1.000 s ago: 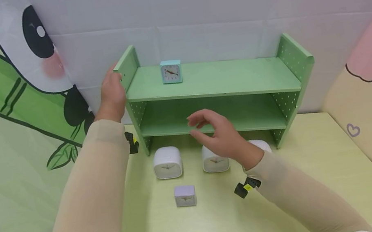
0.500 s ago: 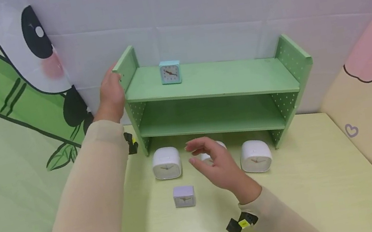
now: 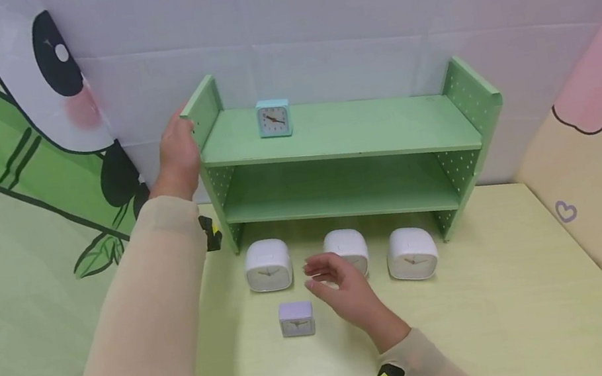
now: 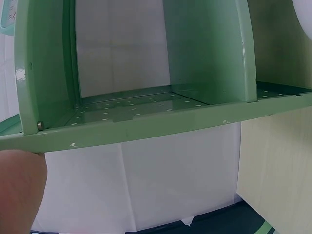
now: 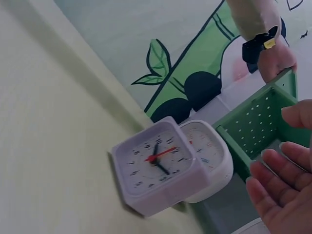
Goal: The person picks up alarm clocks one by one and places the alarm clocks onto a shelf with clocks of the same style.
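My left hand [image 3: 177, 154] grips the upper left side panel of a green two-tier shelf [image 3: 363, 131]; in the left wrist view a thumb or finger [image 4: 19, 187] lies against the panel's edge. A light blue square alarm clock [image 3: 273, 119] stands on the top board, towards the left. My right hand [image 3: 352, 300] hovers over the table with nothing in it, its fingers loosely bent and apart from the thumb. Just left of it stands a small lavender alarm clock [image 3: 296, 319]. The right hand partly covers the middle white alarm clock [image 3: 345, 242] in the head view.
Two more white alarm clocks, the left one [image 3: 267, 265] and the right one [image 3: 412, 253], stand in a row with the middle one before the shelf. The pale wooden table [image 3: 537, 294] meets printed cloth walls on the left and right and a plain backdrop [image 3: 329, 1] behind.
My right hand has come down and back from in front of the shelf towards the lavender clock, uncovering the right white clock. The left hand stays on the shelf panel.
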A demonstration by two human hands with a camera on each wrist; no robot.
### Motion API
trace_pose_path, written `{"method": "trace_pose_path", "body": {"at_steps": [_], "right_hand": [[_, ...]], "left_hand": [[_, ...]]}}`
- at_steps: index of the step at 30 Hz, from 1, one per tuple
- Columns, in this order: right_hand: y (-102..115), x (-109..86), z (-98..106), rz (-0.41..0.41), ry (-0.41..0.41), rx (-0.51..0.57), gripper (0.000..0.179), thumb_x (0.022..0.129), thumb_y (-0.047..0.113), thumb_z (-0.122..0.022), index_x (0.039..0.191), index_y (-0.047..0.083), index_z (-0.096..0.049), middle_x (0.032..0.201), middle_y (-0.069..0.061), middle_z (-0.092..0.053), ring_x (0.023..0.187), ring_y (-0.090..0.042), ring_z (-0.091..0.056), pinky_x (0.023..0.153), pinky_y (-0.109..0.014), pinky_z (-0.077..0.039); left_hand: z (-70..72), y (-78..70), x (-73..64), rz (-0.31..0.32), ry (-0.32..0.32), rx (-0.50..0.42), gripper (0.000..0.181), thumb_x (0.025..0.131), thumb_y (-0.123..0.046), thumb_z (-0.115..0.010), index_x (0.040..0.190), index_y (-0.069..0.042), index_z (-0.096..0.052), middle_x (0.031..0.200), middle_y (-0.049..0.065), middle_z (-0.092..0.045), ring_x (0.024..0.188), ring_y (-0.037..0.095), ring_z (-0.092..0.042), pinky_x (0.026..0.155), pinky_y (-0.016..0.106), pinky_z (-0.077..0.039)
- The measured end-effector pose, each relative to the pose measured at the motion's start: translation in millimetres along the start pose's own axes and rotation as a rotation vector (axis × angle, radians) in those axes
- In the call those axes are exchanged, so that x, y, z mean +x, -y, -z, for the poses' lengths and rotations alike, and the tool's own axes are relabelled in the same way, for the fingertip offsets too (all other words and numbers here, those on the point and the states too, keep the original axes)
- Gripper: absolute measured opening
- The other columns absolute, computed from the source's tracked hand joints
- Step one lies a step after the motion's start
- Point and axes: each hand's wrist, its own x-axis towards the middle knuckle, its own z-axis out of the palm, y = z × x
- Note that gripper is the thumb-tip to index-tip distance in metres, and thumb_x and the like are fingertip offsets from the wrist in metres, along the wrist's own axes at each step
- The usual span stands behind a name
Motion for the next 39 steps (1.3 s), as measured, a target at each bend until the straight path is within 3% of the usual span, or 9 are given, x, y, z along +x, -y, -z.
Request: {"method": "trace_pose_path", "body": {"at_steps": [10,23,33,39], "right_hand": [[-27.9,-10.7,-19.8,-0.102,0.078,-0.047,0.051,0.091,0.011,-0.080,0.134,-0.004,-0.058,0.130,-0.022,-0.062,0.123,-0.036,-0.059,0.108,-0.043,-0.045],[-39.7,-15.6,-29.9,-0.221,0.058,-0.123,0.044,0.086,0.010,-0.085,0.125,0.009,-0.066,0.122,-0.002,-0.068,0.111,-0.021,-0.064,0.098,-0.041,-0.049],[-45.1,-19.6,-29.5,-0.225,0.038,-0.110,0.036,0.087,0.010,-0.084,0.118,0.011,-0.069,0.115,-0.001,-0.069,0.105,-0.020,-0.066,0.095,-0.046,-0.051],[-43.7,-20.0,-28.3,-0.207,0.052,-0.152,0.033,0.087,0.013,-0.084,0.117,0.011,-0.070,0.112,0.000,-0.070,0.104,-0.019,-0.067,0.093,-0.042,-0.053]], "left_hand": [[-0.9,1.3,0.7,-0.003,0.001,-0.018,0.058,0.107,-0.033,-0.017,0.163,-0.044,-0.026,0.157,0.002,-0.036,0.130,0.025,-0.038,0.110,0.049,-0.034],[-1.7,-0.2,-0.8,0.006,0.005,-0.009,0.058,0.106,-0.033,-0.018,0.162,-0.047,-0.026,0.160,-0.002,-0.033,0.134,0.024,-0.036,0.113,0.050,-0.031],[-0.5,0.5,1.3,-0.001,0.016,0.004,0.057,0.107,-0.035,-0.016,0.162,-0.047,-0.024,0.162,-0.004,-0.032,0.136,0.022,-0.035,0.115,0.050,-0.030],[0.4,2.6,2.1,-0.010,0.015,0.006,0.057,0.107,-0.035,-0.016,0.163,-0.045,-0.024,0.162,-0.006,-0.032,0.137,0.020,-0.035,0.117,0.049,-0.029]]}}
